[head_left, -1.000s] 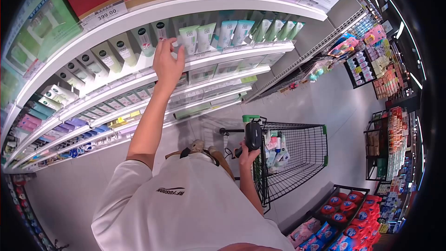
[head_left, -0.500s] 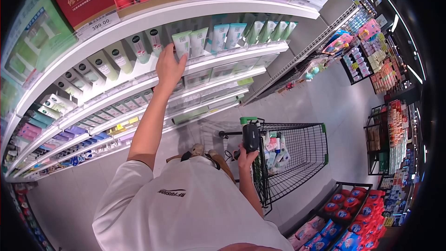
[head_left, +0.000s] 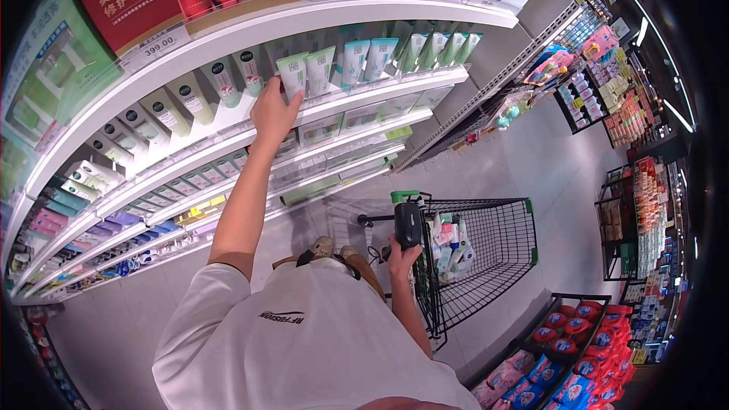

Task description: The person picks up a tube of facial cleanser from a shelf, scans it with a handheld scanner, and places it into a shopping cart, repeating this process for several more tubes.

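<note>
My left hand (head_left: 275,115) reaches up to a lit shelf, with thumb and fingers closed around the lower end of a pale green and white squeeze tube (head_left: 293,73). That tube stands at the shelf's front edge, cap down. A matching tube (head_left: 320,68) is just right of it, and blue-and-white tubes (head_left: 354,62) follow. White tubes with dark labels (head_left: 222,82) line the shelf to the left. Down by the cart handle, my right hand (head_left: 402,258) is wrapped around the bottom of a black handheld device (head_left: 410,224). Part of its grip is hidden.
A wire shopping cart (head_left: 493,258) stands at my right with several packaged goods (head_left: 452,247) inside. Stacked red and blue packs (head_left: 581,380) are at the lower right. Large gift boxes (head_left: 137,0) fill the shelf above. More product racks stand across the aisle.
The view has shifted slightly, so the shelf appears a little further left. My left hand stays on the same tube, and my right hand keeps its place by the cart.
</note>
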The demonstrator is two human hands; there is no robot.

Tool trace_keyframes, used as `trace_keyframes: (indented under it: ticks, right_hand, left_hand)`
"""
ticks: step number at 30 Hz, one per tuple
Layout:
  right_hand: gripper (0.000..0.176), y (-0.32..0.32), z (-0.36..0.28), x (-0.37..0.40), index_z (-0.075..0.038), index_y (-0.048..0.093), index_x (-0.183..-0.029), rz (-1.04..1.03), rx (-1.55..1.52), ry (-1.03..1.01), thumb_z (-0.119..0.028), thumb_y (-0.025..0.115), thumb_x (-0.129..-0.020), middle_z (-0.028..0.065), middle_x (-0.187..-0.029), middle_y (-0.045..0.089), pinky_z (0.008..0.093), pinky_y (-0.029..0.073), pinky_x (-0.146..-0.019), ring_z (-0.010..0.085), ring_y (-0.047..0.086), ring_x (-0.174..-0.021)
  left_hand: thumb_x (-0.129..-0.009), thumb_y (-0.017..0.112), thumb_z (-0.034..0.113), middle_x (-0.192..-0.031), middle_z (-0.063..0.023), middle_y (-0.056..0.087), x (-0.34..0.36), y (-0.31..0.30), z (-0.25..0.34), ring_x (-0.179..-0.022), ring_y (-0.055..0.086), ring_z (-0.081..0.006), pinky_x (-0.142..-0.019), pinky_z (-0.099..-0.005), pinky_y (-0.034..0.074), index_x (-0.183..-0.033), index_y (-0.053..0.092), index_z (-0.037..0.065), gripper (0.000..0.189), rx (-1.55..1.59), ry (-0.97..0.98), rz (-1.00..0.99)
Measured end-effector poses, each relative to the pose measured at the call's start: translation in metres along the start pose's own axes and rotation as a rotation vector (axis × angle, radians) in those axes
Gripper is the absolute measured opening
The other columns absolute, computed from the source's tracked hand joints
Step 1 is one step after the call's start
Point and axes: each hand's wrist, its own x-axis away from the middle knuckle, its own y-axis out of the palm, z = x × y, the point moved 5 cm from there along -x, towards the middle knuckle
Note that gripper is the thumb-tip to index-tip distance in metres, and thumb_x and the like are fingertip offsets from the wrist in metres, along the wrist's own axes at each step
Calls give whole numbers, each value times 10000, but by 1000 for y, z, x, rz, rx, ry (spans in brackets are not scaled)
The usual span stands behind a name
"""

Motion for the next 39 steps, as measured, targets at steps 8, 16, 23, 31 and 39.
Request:
trace_keyframes:
  ticks: [8,16,23,31,39]
  right_hand:
    - [107,0,17,1,45,694,-839,6,-43,31,-27,673,-762,78,-686,657,310,491,-581,158,628,-601]
    - [204,-4,3,0,-2,682,-910,35,140,-79,-114,737,-750,121,-755,660,366,505,-664,263,653,-703]
    - [248,-2,-21,-7,-56,693,-957,-15,181,-88,-166,747,-742,176,-856,672,412,519,-729,395,664,-808]
    - [256,1,-20,-10,-52,682,-958,-3,137,-56,-160,752,-736,176,-868,669,420,513,-731,402,657,-813]
    - [255,-2,-22,-14,-54,685,-947,-23,185,-115,-146,757,-721,174,-882,671,411,515,-742,406,654,-818]
  left_hand:
    - [-831,747,353,-1043,-127,712,-4,2,-3,-982,682,-329,-786,-449,519,-1131,607,43,454,46,-32,-44]
    - [-817,741,447,-1013,-140,718,-11,15,-14,-949,685,-361,-775,-465,521,-1134,608,54,522,-28,-35,-117]
    - [-828,722,457,-996,-143,730,-9,13,-7,-941,696,-356,-772,-467,522,-1196,606,81,539,-55,-73,-130]
    - [-849,699,448,-963,-149,739,-8,15,-9,-900,703,-378,-753,-483,522,-1222,594,88,528,-66,-41,-76]
    - [-857,697,438,-974,-161,741,-4,15,-9,-897,704,-389,-751,-495,519,-1207,581,74,518,-100,-31,-12]
